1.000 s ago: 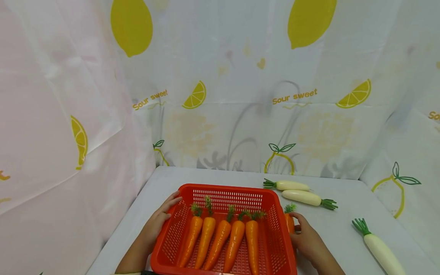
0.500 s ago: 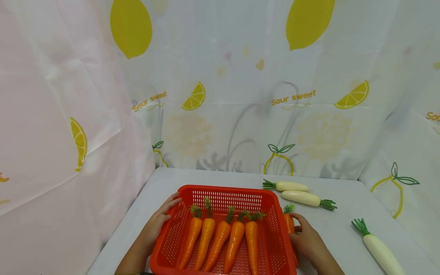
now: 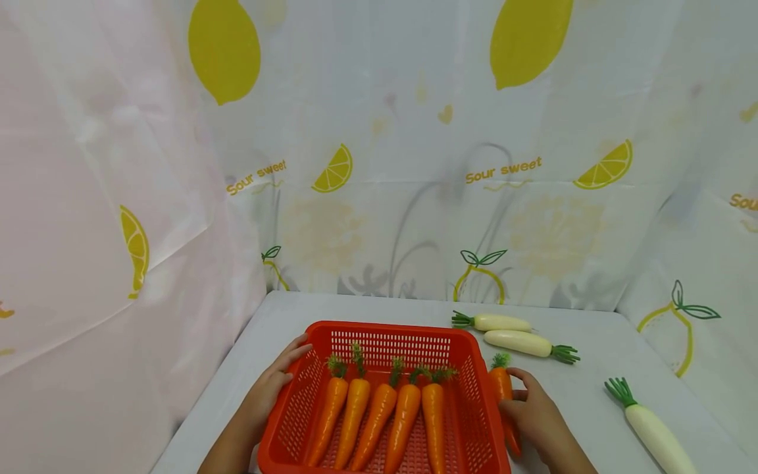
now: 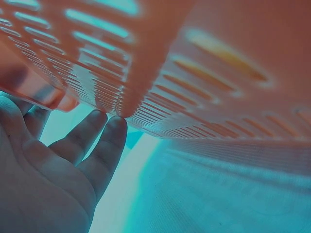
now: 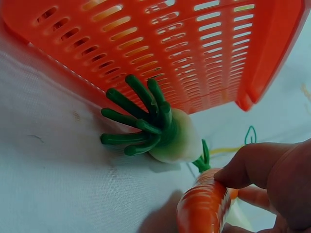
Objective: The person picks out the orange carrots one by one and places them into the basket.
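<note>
A red plastic basket [image 3: 385, 327] with slotted walls stands at the front of the table, several orange carrots [image 3: 373, 421] lying side by side in it, leafy tops away from me. My left hand [image 3: 269, 392] rests along its left side; in the left wrist view, the fingers [image 4: 109, 145] reach out fairly straight to the slotted wall. Just outside the right wall, my right hand [image 3: 533, 411] pinches another carrot [image 3: 503, 388] between thumb and fingers. In the right wrist view, this carrot [image 5: 201, 208] is close to the camera, and a white radish [image 5: 180, 138] lies by the basket wall.
Two white radishes [image 3: 518, 342] lie behind the basket to the right. Another radish [image 3: 660, 438] lies at the table's right side. A lemon-print cloth [image 3: 379, 217] hangs behind and along both sides of the white table [image 3: 592, 388].
The carrot in my right hand has shifted slightly away from the basket's right wall, so more of it shows. My left hand and the basket stay in place.
</note>
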Action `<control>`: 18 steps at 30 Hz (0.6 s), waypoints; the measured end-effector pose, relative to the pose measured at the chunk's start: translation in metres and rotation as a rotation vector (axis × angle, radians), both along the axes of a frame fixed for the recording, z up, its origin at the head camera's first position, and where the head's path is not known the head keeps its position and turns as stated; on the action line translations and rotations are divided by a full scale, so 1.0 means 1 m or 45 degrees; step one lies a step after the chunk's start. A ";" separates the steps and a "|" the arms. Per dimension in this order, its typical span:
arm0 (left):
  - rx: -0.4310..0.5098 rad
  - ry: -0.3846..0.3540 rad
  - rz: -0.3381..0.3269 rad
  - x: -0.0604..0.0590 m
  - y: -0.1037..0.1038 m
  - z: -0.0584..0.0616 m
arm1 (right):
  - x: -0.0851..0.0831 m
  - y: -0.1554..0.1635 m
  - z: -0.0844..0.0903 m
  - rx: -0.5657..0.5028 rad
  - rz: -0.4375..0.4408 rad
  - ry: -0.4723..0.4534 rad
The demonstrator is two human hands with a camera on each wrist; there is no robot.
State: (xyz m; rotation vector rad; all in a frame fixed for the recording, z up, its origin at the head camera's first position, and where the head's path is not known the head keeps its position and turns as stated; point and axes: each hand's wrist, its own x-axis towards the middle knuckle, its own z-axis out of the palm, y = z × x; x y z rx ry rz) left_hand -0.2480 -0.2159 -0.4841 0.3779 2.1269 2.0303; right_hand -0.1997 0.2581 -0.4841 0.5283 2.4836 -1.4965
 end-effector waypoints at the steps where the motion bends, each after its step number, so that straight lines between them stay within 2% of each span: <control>1: -0.001 0.001 -0.002 0.000 0.000 0.000 | 0.000 0.000 0.000 0.003 0.002 0.003; 13: -0.011 0.013 -0.007 -0.001 -0.001 0.000 | 0.000 0.003 0.005 0.033 -0.017 0.008; 18: -0.021 0.008 -0.002 -0.001 -0.001 0.000 | 0.001 0.002 0.007 -0.022 -0.034 0.027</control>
